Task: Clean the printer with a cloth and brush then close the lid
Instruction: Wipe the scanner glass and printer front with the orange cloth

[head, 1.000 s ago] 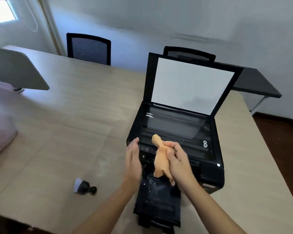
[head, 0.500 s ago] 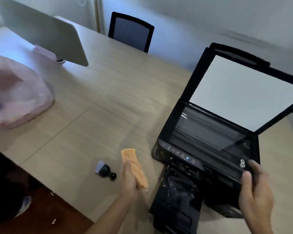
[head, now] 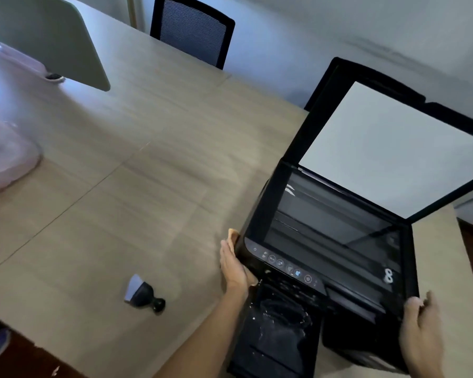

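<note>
The black printer sits on the right of the wooden table, its scanner lid raised and showing a white underside. My left hand lies flat against the printer's left side, pressing the orange cloth to it; only a tip of cloth shows past my fingertips. My right hand grips the printer's right front corner, thumb on top. A small black-handled brush with pale bristles lies on the table, left of my left arm. The dusty output tray sticks out in front.
A monitor's grey back stands at the far left, with a pink bag below it. A black mesh chair is behind the table. The table's near edge runs bottom left over dark floor.
The cloth passed from my right hand to my left, which moved it onto the printer's left side. My right hand went to the right front corner. The view swung left.
</note>
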Tool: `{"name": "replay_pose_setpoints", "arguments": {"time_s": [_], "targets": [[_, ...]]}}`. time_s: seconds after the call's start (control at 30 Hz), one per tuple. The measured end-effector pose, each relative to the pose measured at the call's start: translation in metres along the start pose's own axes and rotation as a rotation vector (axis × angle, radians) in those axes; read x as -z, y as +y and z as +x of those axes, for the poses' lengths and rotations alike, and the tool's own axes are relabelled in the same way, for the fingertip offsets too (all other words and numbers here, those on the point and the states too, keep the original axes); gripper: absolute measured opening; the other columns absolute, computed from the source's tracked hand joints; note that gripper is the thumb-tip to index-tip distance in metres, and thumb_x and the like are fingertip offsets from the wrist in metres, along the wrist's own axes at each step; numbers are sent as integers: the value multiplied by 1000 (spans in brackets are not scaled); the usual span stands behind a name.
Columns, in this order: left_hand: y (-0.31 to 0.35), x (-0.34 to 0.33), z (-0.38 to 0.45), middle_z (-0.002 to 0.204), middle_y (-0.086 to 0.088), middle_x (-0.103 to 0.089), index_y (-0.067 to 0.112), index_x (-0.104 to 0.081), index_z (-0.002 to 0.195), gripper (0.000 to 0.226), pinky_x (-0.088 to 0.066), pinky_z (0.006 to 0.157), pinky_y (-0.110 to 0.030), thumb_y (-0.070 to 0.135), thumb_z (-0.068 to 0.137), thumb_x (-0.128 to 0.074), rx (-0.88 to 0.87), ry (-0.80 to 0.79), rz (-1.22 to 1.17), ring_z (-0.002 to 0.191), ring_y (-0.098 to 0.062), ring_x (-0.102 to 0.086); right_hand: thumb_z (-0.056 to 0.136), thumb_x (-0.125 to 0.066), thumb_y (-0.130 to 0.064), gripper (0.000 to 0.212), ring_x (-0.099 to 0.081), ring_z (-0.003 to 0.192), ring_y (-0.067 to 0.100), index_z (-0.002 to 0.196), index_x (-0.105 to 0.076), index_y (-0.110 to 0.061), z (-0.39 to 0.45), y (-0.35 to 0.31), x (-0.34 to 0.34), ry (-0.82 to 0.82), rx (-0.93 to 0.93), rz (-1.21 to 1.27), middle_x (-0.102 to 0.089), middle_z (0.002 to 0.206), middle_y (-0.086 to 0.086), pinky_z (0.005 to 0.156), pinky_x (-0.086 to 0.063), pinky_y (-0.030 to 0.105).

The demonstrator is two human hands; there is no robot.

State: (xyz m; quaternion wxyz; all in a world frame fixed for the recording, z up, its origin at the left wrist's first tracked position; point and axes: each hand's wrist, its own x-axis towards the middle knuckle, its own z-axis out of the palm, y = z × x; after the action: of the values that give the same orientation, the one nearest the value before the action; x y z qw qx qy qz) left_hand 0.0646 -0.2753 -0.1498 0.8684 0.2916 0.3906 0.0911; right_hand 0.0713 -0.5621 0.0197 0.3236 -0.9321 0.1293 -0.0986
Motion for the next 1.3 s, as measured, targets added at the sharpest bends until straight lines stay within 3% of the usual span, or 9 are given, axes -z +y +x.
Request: {"name": "replay_pose_setpoints", "arguments": {"time_s": [0.2, 0.33, 0.47, 0.6, 0.77, 0.9, 1.03, 1.2, 1.3], "targets": [[88, -53, -111, 144, -1, -49, 20, -49, 137, 66, -32, 113, -23, 62, 93, -25, -474, -198, 207, 138, -10, -40, 75, -19, -73, 96, -33, 138, 38, 146, -24, -10, -2, 6, 0, -23, -37, -12, -34, 150, 22, 113, -24, 51], [87, -42, -67, 124, -5, -64, 24, -65, 118, 53, -38, 112, -42, 56, 94, -30, -398, -32, 249, 127, -22, -54, 76, -21, -70, 93, -34, 137, 38, 146, -25, -8, -3, 6, 0, -18, -27, 3, -36, 149, 23, 112, -25, 48], [53, -46, -109, 158, -13, -23, 5, -25, 149, 61, -13, 123, -33, 40, 99, -22, -856, -19, 756, 149, -23, -17, 79, -22, -67, 89, -34, 137, 36, 146, -24, -9, -4, 6, 1, -6, 3, 51, -36, 150, 21, 112, -24, 46], [16, -43, -143, 163, -3, -6, 7, -17, 152, 66, 3, 122, -46, 44, 98, -6, -1078, -93, 1298, 150, -31, 9, 80, -23, -67, 88, -33, 138, 34, 147, -20, -10, -7, 11, 0, -26, 12, 110, -34, 151, 18, 113, -25, 47], [-6, -55, -160, 158, 7, -27, 17, -32, 149, 61, -17, 116, -48, 46, 99, -11, -1288, -381, 1644, 149, -15, -14, 82, -23, -67, 85, -29, 141, 30, 148, -17, -14, -6, 17, 3, -54, 44, 176, -29, 154, 14, 115, -24, 48], [56, -54, -110, 142, 10, -52, 29, -64, 124, 34, -31, 108, -40, 33, 97, -43, -1572, -172, 1556, 126, -16, -50, 83, -24, -65, 85, -29, 141, 30, 148, -17, -12, -6, 19, 2, -65, 75, 195, -30, 154, 14, 115, -23, 46], [55, -62, -96, 146, -6, -48, 22, -66, 122, 39, -20, 117, -50, 25, 96, -36, -1427, 169, 1071, 139, -28, -36, 85, -25, -63, 81, -29, 141, 29, 148, -18, -12, -6, 21, 1, -65, 106, 211, -31, 153, 13, 115, -24, 47], [30, -86, -83, 159, -4, -27, 18, -35, 147, 60, -20, 121, -46, 47, 94, -30, -783, 418, 108, 147, -17, -23, 88, -26, -61, 77, -30, 141, 28, 148, -18, -13, -6, 23, 4, -71, 118, 237, -33, 153, 11, 115, -25, 47], [-18, -110, -124, 162, 9, -4, 34, -9, 152, 64, -8, 124, -44, 59, 95, -23, -360, 347, -79, 150, -17, -9, 87, -26, -63, 78, -32, 139, 30, 147, -19, -15, -5, 28, 6, -72, 115, 241, -35, 152, 11, 115, -26, 48]]}}
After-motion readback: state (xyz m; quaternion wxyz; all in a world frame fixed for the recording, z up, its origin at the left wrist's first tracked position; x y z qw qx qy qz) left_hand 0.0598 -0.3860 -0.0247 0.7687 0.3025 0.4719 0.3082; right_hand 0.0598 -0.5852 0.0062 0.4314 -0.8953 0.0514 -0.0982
